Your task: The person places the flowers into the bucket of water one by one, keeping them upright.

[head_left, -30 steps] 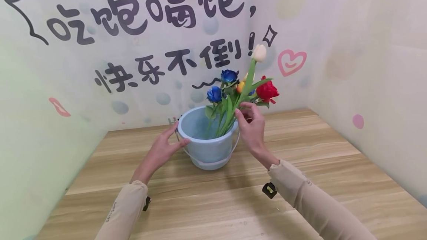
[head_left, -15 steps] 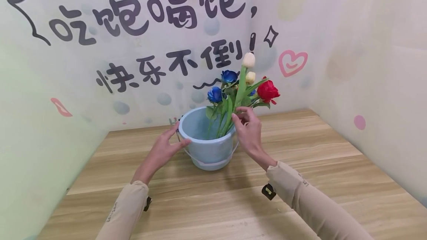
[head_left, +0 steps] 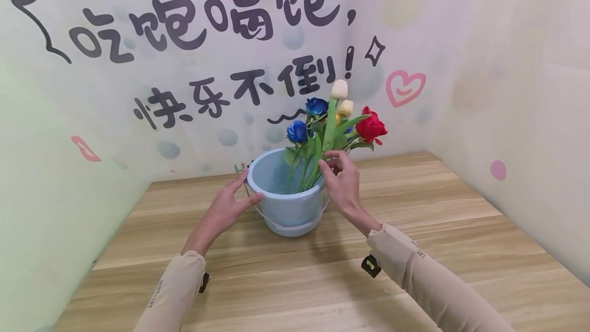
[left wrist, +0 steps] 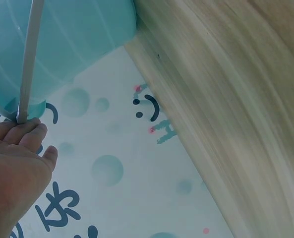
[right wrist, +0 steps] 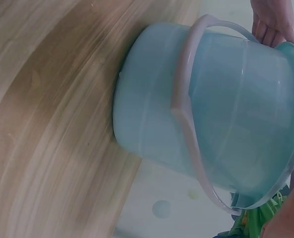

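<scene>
A light blue bucket (head_left: pixel 290 214) stands upright on the wooden table, its pale handle (right wrist: pixel 181 99) hanging down the front. My left hand (head_left: pixel 224 212) grips the bucket's left rim, thumb at the front and fingers along the outer side near the handle's end. My right hand (head_left: pixel 343 183) pinches the green stem of a white tulip (head_left: pixel 339 89) just above the right rim. Other flowers lean in the bucket: two blue roses (head_left: pixel 297 130) on the left, a cream tulip (head_left: pixel 345 108) behind, and a red rose (head_left: pixel 371 125) tilting out to the right.
A printed wall (head_left: pixel 221 76) with large dark lettering rises right behind the bucket, and further walls bound the left and right sides. Bare wooden tabletop (head_left: pixel 276 286) shows in front of the bucket. A dark device (head_left: pixel 371 266) hangs under the right sleeve.
The right hand has moved down and slightly left with the white tulip, whose bloom now sits lower and more upright. A cream tulip behind shows more. The left hand stays at the rim.
</scene>
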